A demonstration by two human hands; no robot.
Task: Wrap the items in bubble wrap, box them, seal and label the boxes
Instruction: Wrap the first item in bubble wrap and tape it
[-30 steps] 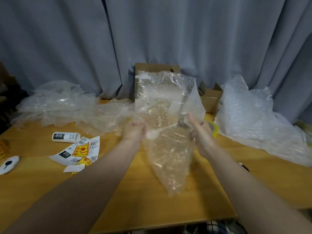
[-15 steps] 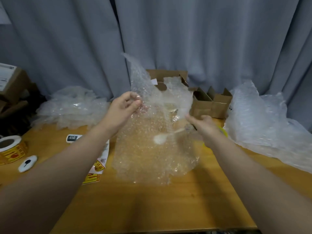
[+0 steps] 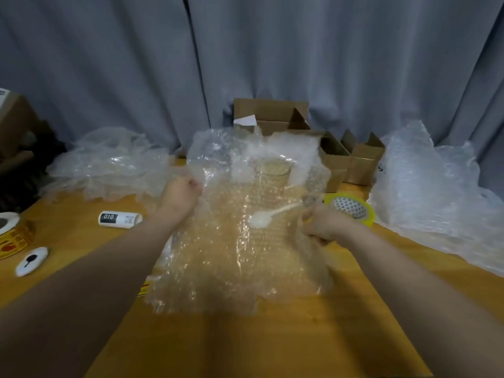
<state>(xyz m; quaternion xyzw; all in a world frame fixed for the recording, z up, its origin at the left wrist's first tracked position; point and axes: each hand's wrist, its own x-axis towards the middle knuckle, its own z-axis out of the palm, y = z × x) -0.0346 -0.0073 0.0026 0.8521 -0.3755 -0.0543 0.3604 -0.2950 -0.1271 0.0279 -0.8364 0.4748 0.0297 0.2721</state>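
1. Between the two hands, a bubble wrap sheet (image 3: 231,263) lies spread on the wooden table (image 3: 272,345), with its far edge crumpled upward.
2. The left hand (image 3: 180,196) is a closed fist, with the fingers curled tight round the sheet's left edge.
3. The right hand (image 3: 324,225) is closed as well, bunching the sheet's right edge in its curled fingers.
4. A white plastic spoon (image 3: 261,219) lies just left of the right hand, its bowl toward the left hand. Its handle reaches the right fingers, but I cannot tell whether they grip it too.
5. Just beyond the right hand sits a yellow tape roll (image 3: 351,208), with open cardboard boxes (image 3: 338,159) farther off.
6. Left of the left hand lies a white tube (image 3: 120,219) marked 010, and farther left a label roll (image 3: 13,236).
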